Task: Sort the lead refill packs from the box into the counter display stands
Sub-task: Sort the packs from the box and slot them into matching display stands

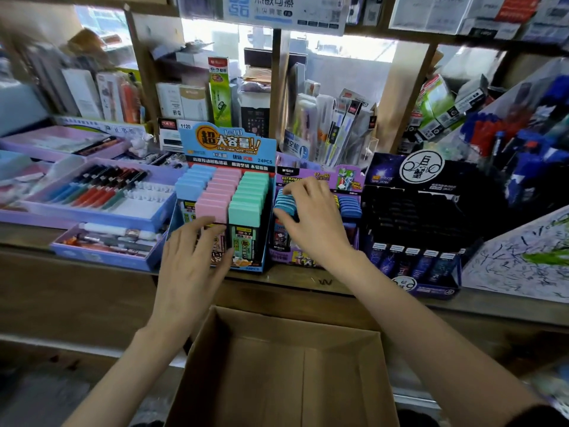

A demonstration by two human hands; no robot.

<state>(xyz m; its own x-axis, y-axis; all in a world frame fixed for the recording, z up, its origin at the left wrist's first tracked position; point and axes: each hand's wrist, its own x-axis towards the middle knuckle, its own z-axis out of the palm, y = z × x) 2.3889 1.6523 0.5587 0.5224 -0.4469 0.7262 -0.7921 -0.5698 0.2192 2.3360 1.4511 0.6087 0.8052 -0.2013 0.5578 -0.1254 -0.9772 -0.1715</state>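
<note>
**Both hands at the stands, box below**

Crowded counter (323,283). To the left are purple pen trays (101,192), with a smaller tray (107,241) in front of them. To the right is a black stand (425,192) with a row of dark packs (412,260) at its front. A scribbled paper sheet (523,260) lies far right. Shelves behind are stuffed with stationery, blurred. The cardboard box (277,380) sits below the counter edge between your forearms, flaps open, its bare brown floor showing.

The blue stand (228,143) holds three columns of lead refill packs: light-blue caps (192,180), pink caps (220,192), teal caps (251,192). The purple stand (348,177) is just beside it on the right and holds blue round-capped packs (351,204) in columns.

Your left grip (192,251) is at the front of the blue stand. Its fingers are near straight and spread, laid across the face of the front pink pack. The thumb is splayed toward the front teal pack, and the pack label shows between fingers and thumb.

Your right grip (311,217) is over the left column of the purple stand. Its fingers curl over the tops of the blue caps, with the thumb against their near side, so it clasps a few packs together. The packs sit in the stand's slots, and your hand hides the lower part of that column.
</note>
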